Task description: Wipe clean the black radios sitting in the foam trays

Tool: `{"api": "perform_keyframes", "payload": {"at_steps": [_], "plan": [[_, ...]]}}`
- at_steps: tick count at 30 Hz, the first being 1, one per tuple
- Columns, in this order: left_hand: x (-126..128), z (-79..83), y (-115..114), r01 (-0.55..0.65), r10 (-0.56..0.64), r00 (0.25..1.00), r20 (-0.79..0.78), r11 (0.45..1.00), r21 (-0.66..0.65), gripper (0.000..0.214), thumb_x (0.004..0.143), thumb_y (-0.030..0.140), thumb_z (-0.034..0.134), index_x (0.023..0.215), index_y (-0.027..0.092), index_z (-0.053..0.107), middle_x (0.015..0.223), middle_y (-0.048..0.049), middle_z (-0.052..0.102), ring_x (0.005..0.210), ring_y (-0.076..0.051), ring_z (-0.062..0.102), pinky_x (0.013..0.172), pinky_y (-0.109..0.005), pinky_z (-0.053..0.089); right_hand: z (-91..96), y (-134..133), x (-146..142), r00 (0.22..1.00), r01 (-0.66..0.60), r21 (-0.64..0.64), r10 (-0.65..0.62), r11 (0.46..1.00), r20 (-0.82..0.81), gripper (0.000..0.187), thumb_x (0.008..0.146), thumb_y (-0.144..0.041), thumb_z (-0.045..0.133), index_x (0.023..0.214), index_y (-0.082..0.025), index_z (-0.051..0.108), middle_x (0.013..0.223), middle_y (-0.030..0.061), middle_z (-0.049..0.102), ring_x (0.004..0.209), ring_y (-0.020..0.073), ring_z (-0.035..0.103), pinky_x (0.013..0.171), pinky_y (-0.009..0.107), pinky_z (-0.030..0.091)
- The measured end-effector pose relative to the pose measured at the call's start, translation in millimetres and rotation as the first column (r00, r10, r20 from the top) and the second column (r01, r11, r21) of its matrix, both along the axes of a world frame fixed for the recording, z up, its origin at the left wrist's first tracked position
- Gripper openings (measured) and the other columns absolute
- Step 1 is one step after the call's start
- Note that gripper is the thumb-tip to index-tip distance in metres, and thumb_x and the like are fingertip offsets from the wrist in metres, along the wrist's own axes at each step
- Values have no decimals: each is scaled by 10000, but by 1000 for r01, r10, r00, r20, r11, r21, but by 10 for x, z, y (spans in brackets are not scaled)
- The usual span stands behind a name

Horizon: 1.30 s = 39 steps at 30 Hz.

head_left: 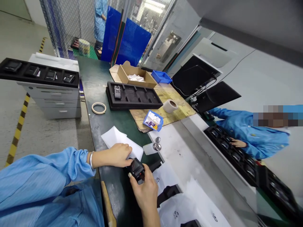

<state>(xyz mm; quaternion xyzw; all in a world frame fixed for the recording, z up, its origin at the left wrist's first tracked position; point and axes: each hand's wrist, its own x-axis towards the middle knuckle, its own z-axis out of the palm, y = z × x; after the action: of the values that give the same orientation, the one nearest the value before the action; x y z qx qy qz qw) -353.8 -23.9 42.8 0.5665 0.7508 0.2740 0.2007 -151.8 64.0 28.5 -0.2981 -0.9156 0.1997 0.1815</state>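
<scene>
In the head view, my right hand [146,186] grips a small black handheld device with a screen [136,168] between thumb and fingers, its screen side tilted up. My left hand [119,154], with a silver bracelet at the wrist, has its fingers curled and its thumb at the device's near-left corner. Whatever those curled fingers hold is hidden. Under and beyond the left hand lie white paper sheets [113,135]. A white pump bottle with a metal top [151,148] stands just past the device.
A black foam tray [134,102] holds one device; another tray [40,74] on a drawer cabinet holds several. Nearby are a tape roll [98,108], a blue box [153,120], a white paper roll [170,106] and a carton [136,75]. A co-worker [251,129] works at the right.
</scene>
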Motion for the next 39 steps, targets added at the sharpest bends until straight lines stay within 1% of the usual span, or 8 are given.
{"api": "perform_keyframes", "payload": {"at_steps": [10,18,20,23,26,31,35,39], "plan": [[176,348,7,102,-104,992,-76,995,-19,158,867,190,480,845,161,633,751,-79,679,697,-229,659,663,-306,479,74,-115,-18,997,-64,51,66,997,-38,564,817,-423,639,1281,-135,497,1054,129,667,876,244,670,743,355,561],[253,455,-39,235,-268,899,345,962,136,117,870,140,501,836,154,611,672,31,619,579,-89,575,543,-161,407,367,-117,55,994,-113,-3,113,994,13,558,782,-344,657,1291,-175,501,1065,91,667,943,243,659,795,355,553],[190,434,-91,250,-320,906,275,932,263,123,878,246,580,946,161,637,828,-15,659,742,-127,623,689,-202,479,468,-112,91,996,-91,-39,92,995,13,526,771,-319,658,1259,-183,516,1024,72,669,896,227,659,775,341,550],[98,315,-167,294,-331,943,13,854,430,658,760,476,746,1306,180,528,1317,-167,539,1218,-309,510,1052,-427,404,624,-87,140,997,-72,-63,75,995,36,506,752,-302,664,1222,-171,529,971,59,669,822,212,650,751,341,545],[133,97,-152,338,-319,941,-112,875,346,1018,659,469,805,1493,197,289,1468,-212,392,1344,-403,378,1142,-601,222,782,-90,147,993,-92,-87,98,992,63,538,727,-295,689,1225,-163,537,997,63,671,816,210,646,755,346,546],[460,-95,-18,210,-369,896,247,843,496,678,703,321,735,1304,189,451,1121,-95,621,979,-238,627,917,-369,505,978,-183,151,981,-175,-172,157,970,-110,570,799,-289,679,1337,-206,510,1042,48,674,828,171,635,774,310,550],[644,43,-13,16,-360,806,470,806,591,658,687,309,743,1258,162,450,988,-56,627,813,-170,625,750,-278,531,919,-241,301,955,-143,-180,87,973,-284,505,868,-350,651,1332,-194,528,1043,64,669,792,148,632,736,292,555],[707,123,-65,-25,-330,799,502,817,577,617,675,314,749,1210,149,488,976,-70,622,821,-175,621,748,-284,534,732,-322,450,950,-57,-239,-21,969,-312,419,895,-384,613,1249,-160,591,986,74,668,746,142,625,689,280,550]]}}
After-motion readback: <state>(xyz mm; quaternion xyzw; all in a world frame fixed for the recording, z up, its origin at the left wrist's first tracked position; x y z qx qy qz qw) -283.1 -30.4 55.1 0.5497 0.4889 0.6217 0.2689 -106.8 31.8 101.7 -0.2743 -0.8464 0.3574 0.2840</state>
